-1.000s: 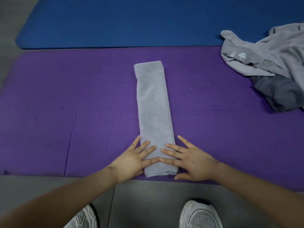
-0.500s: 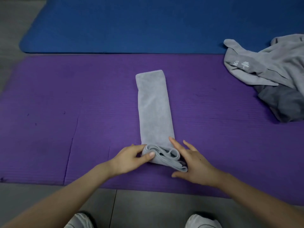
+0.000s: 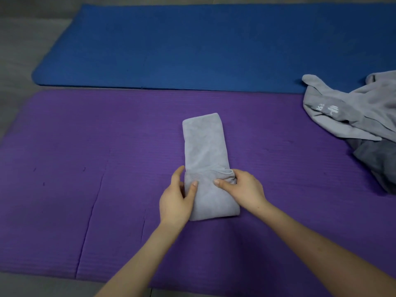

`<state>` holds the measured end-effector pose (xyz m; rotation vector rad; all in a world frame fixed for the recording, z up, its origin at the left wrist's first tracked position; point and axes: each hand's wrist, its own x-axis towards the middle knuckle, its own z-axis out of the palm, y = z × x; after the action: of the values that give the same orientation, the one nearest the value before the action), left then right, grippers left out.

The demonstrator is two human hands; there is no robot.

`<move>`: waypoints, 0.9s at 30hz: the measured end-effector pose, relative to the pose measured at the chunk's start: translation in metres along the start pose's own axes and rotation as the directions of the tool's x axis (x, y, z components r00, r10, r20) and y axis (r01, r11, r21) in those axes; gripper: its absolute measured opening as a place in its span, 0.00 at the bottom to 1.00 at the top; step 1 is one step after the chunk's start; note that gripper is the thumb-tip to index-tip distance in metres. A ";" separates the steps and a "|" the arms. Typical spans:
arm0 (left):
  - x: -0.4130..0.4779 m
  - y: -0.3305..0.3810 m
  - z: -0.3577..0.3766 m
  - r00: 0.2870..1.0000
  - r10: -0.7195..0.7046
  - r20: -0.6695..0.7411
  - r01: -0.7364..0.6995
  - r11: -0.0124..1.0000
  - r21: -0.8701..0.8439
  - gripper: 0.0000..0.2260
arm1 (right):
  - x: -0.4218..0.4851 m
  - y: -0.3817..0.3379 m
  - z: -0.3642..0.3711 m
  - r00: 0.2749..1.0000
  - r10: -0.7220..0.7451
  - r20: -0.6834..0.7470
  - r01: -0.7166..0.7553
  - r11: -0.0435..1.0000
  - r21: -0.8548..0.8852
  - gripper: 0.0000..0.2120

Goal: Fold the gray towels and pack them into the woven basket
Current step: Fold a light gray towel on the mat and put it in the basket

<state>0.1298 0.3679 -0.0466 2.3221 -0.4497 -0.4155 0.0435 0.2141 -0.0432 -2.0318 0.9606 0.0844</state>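
Two bare hands worked on a light gray towel (image 3: 204, 146) that lay as a long narrow strip near the middle of a purple mat (image 3: 85, 157) on the floor. The near end of the strip was turned up and over onto itself, so a doubled flap covered the part closest to the person. The left hand (image 3: 176, 200) gripped the flap's left edge, thumb on top of the cloth and fingers curled around the side. The right hand (image 3: 242, 187) pinched the flap's far right corner, thumb pressed flat on top, fingers wrapped around the bunched edge. Both hands were closed on the towel. The far end of the strip lay flat and untouched on the mat. Beyond the purple mat lay a blue mat (image 3: 192, 46), their long edges side by side. At the right edge of the view sat a loose heap of gray towels (image 3: 353, 116), one darker than the rest, well apart from the hands.
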 end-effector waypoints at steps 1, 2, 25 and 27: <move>0.001 -0.002 0.002 0.990 0.113 -0.089 -0.104 0.990 0.100 0.22 | 0.002 -0.001 0.001 1.000 0.005 -0.024 -0.007 0.998 -0.060 0.17; 0.002 -0.004 0.003 0.952 0.270 -0.146 -0.236 0.948 0.212 0.20 | 0.004 -0.001 0.001 0.999 0.014 -0.043 -0.020 0.990 -0.140 0.19; 0.027 -0.031 -0.021 0.629 0.467 0.622 -0.767 0.507 0.394 0.37 | 0.003 0.029 -0.026 0.575 -0.671 0.467 0.703 0.114 -0.702 0.38; 0.025 -0.025 -0.027 0.621 0.437 0.650 -0.744 0.589 0.315 0.37 | -0.004 0.032 -0.029 0.602 -0.645 0.470 0.723 0.191 -0.664 0.35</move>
<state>0.1685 0.3899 -0.0500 2.3400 -1.8326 -0.6012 0.0116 0.1845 -0.0449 -3.1368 -0.3122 0.1413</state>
